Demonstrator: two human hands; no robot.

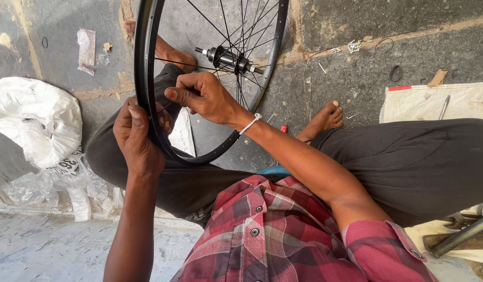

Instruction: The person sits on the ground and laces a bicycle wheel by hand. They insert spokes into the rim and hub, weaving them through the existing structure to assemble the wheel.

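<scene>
A black bicycle wheel rim stands upright across my lap, with thin spokes running to a metal hub at its middle. My left hand grips the rim's lower left edge from outside. My right hand reaches through the wheel, fingers pinched on a spoke close to the rim near my left hand. A white band circles my right wrist.
I sit on a stone floor with bare feet. A white plastic sack lies at left. A cloth with a metal tool lies at right. Small metal parts are scattered beyond the wheel.
</scene>
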